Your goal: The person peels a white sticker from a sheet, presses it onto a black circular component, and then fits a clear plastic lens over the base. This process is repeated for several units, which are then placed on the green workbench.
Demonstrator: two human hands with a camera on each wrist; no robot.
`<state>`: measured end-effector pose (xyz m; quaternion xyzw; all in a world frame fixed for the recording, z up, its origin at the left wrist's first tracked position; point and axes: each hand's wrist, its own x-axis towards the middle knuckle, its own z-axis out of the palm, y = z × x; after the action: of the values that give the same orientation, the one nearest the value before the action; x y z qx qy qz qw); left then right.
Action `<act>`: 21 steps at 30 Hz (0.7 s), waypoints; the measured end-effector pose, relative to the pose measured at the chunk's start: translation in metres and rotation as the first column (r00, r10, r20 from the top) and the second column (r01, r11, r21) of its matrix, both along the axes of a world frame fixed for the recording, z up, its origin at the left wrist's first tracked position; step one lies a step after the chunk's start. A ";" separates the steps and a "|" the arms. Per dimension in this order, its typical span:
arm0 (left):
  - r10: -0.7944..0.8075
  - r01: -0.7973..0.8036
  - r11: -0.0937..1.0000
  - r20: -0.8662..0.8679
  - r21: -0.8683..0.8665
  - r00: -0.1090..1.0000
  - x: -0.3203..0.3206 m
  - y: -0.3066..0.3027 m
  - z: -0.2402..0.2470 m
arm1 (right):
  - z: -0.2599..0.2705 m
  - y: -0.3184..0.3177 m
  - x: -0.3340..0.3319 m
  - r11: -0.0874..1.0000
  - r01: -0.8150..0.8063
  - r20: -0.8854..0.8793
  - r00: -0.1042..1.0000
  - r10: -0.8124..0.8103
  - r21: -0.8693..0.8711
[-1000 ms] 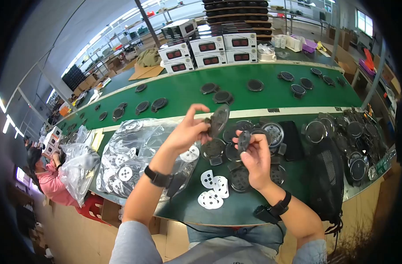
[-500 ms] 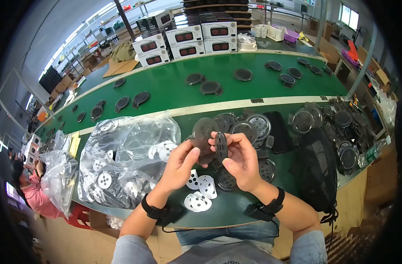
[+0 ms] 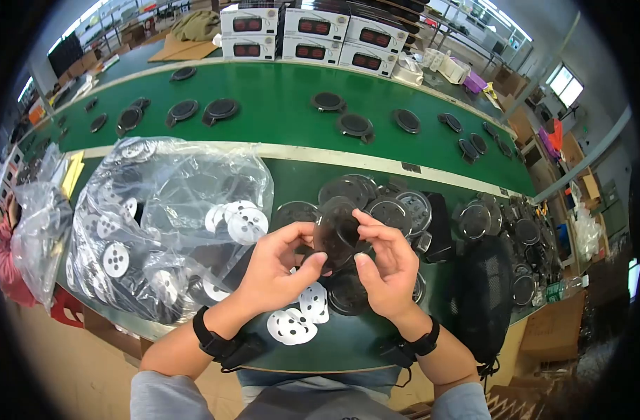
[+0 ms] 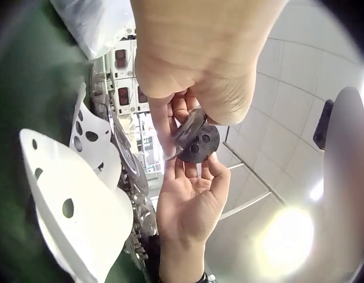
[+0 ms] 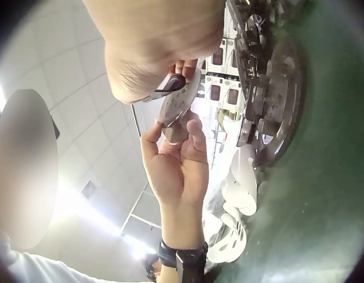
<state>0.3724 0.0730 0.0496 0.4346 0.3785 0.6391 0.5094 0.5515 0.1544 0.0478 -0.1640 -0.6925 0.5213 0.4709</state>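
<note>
My left hand (image 3: 278, 271) grips a smoky, see-through round cover (image 3: 332, 227) by its edge, thumb towards me. Just right of it, my right hand (image 3: 391, 269) pinches a small black disc with holes (image 4: 206, 145), which sits close behind the cover and is mostly hidden by it in the head view. Seen from the right wrist, the cover (image 5: 180, 105) is nearly edge-on between the two hands. Below them on the green table lie several white die-cut pieces with holes (image 3: 292, 327). More dark round covers (image 3: 388, 212) are grouped just beyond the hands.
A clear plastic bag (image 3: 173, 203) of white holed discs lies at left. A black mesh pouch (image 3: 482, 297) and a pile of dark round parts (image 3: 526, 231) are at right. Beyond, dark round units (image 3: 355, 126) stand on a green belt, with boxes (image 3: 313, 26) behind.
The hands have come together, bringing the cover and the black disc close to each other. The cover now faces me in front of the disc. The head view has tilted down and shifted.
</note>
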 end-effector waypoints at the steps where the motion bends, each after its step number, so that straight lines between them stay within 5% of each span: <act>1: 0.005 -0.005 1.000 -0.017 0.009 1.000 0.001 0.000 -0.002 | -0.001 0.000 -0.001 1.000 0.010 0.002 1.000 -0.010 -0.025; 21: 0.062 -0.062 0.998 0.050 0.006 0.997 0.003 0.001 -0.006 | -0.010 0.009 -0.003 0.996 0.003 -0.024 1.000 -0.006 -0.091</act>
<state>0.3750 0.0744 0.0434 0.4086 0.3764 0.6668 0.4968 0.5485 0.1633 0.0374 -0.1805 -0.6618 0.5533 0.4725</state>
